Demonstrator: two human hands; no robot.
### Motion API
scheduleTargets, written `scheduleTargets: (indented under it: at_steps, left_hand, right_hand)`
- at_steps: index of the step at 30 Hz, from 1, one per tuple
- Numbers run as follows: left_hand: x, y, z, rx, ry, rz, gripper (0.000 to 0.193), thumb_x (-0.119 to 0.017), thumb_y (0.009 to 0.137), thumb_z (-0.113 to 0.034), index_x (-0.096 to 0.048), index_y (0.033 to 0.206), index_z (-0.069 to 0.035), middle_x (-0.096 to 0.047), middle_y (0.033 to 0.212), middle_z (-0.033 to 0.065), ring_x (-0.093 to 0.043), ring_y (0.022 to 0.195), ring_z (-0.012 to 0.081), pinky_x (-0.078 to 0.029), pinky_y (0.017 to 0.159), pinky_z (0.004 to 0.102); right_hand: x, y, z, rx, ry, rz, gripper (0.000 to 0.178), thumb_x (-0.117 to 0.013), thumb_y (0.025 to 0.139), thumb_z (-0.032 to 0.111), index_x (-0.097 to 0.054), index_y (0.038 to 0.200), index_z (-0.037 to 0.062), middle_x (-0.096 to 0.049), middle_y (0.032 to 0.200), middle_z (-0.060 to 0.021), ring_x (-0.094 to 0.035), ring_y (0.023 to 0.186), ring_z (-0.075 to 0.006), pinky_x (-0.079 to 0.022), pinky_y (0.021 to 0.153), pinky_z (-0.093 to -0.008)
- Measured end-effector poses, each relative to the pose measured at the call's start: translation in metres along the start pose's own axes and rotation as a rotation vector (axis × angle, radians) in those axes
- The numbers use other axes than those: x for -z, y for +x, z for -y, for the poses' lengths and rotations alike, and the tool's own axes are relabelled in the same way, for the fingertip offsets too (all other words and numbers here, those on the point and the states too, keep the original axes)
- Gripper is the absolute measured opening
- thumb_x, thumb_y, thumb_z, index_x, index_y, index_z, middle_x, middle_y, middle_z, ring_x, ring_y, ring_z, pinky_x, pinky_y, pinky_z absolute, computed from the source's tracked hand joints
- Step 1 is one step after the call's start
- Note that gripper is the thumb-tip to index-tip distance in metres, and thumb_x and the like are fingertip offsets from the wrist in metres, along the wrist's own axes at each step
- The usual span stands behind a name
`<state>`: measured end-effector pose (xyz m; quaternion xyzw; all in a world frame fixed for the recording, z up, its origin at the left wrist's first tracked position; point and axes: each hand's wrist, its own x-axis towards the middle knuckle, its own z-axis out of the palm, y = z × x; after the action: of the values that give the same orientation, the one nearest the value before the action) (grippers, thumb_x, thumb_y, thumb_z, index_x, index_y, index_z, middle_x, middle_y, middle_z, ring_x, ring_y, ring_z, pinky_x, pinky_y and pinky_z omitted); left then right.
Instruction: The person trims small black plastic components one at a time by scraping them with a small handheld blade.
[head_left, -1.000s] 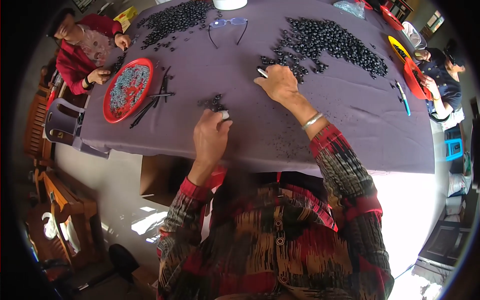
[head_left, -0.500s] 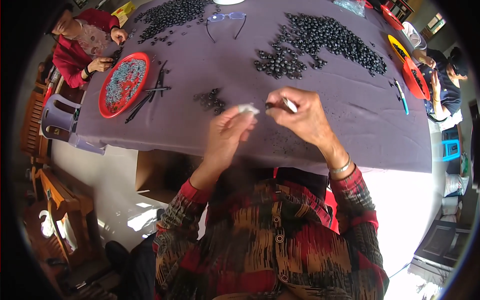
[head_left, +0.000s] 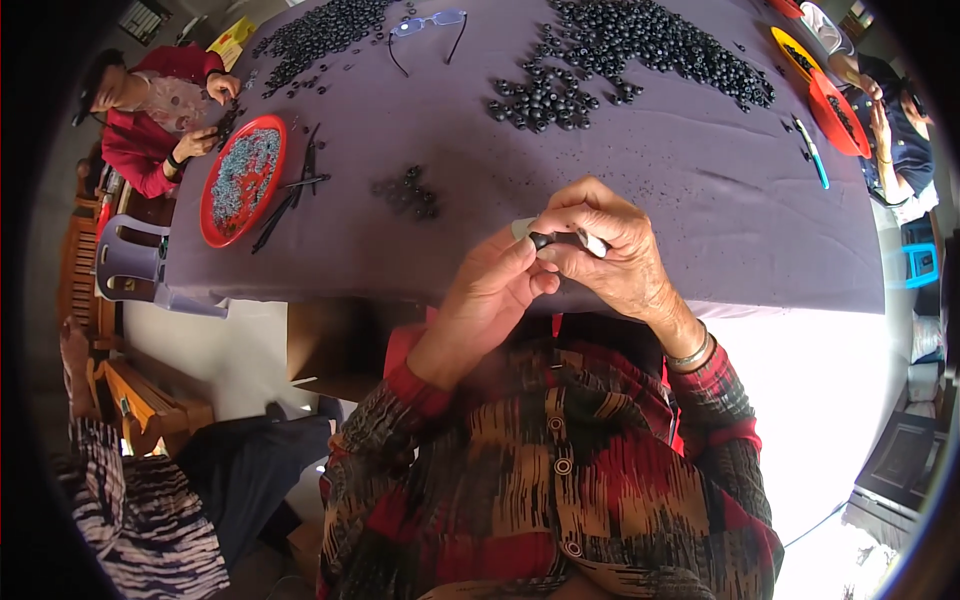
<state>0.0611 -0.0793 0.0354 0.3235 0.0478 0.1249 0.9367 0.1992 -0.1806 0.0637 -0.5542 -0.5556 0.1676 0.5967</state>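
Above the near table edge, my two hands meet fingertip to fingertip. A small round black bead [head_left: 541, 241] shows between them. My left hand [head_left: 497, 282] is closed in a pinch at the bead, and something white [head_left: 523, 228] shows at its index fingertip, perhaps a wrapping. My right hand [head_left: 622, 248] is curled, with thumb and index finger at the bead's other side. A slim object with a white end [head_left: 592, 242] sticks out between its fingers; its kind is unclear. Beyond my left hand a small group of black beads [head_left: 410, 190] lies on the purple cloth [head_left: 700, 200].
Large piles of black beads [head_left: 650, 50] [head_left: 320, 45] spread farther back, with glasses [head_left: 428, 24] between. A red tray [head_left: 208, 205] of small greyish pieces and black strips [head_left: 280, 215] lie left. Right are a blue-white pen [head_left: 815, 160] and red bowl [head_left: 840, 120]. Co-workers sit at both sides.
My hands have come together around the bead; they were apart before, with a dark piece in my right fingertips. The view has shifted slightly. A person in striped clothing has appeared at lower left.
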Motion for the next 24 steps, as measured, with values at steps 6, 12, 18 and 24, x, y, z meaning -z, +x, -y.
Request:
scheduleTargets:
  at_steps: [6,12,18,24]
  left_hand:
    - [-0.002,-0.001,-0.002,-0.090,0.116,-0.076,0.022,-0.056,0.093,-0.022,-0.058,0.110,-0.008,-0.059,0.094,-0.0007,-0.054,0.086,0.0090,-0.045,0.075,0.0271]
    - [0.002,-0.001,-0.005,-0.142,0.024,0.003,0.015,-0.056,0.093,-0.014,-0.059,0.106,-0.007,-0.059,0.093,0.0004,-0.054,0.084,0.0102,-0.046,0.076,0.0268]
    - [0.001,-0.001,-0.007,-0.221,0.123,-0.111,0.017,-0.055,0.093,-0.009,-0.059,0.109,-0.005,-0.060,0.093,0.0043,-0.056,0.085,0.0144,-0.049,0.072,0.0308]
    - [0.003,-0.001,-0.005,-0.175,0.097,-0.125,0.017,-0.054,0.094,-0.010,-0.059,0.109,-0.007,-0.059,0.094,0.0032,-0.057,0.083,0.0125,-0.049,0.071,0.0291]
  right_hand:
    - [-0.011,-0.007,0.019,0.121,-0.350,-0.092,0.025,-0.072,0.071,-0.004,-0.070,0.093,0.0056,-0.057,0.083,-0.0046,-0.060,0.069,-0.0144,-0.051,0.059,-0.0261]
    - [-0.011,-0.013,0.019,0.202,-0.472,-0.161,0.025,-0.074,0.071,0.000,-0.067,0.095,0.0023,-0.057,0.081,-0.0058,-0.061,0.066,-0.0155,-0.051,0.055,-0.0267]
    - [0.001,-0.011,0.031,-0.020,-0.438,0.055,0.023,-0.058,0.089,0.015,-0.056,0.108,0.0014,-0.057,0.073,-0.0105,-0.057,0.061,-0.0274,-0.048,0.059,-0.0343]
    - [0.000,-0.011,0.018,0.052,-0.453,0.088,0.017,-0.061,0.087,0.013,-0.060,0.100,0.0019,-0.059,0.075,-0.0108,-0.059,0.062,-0.0284,-0.048,0.056,-0.0356]
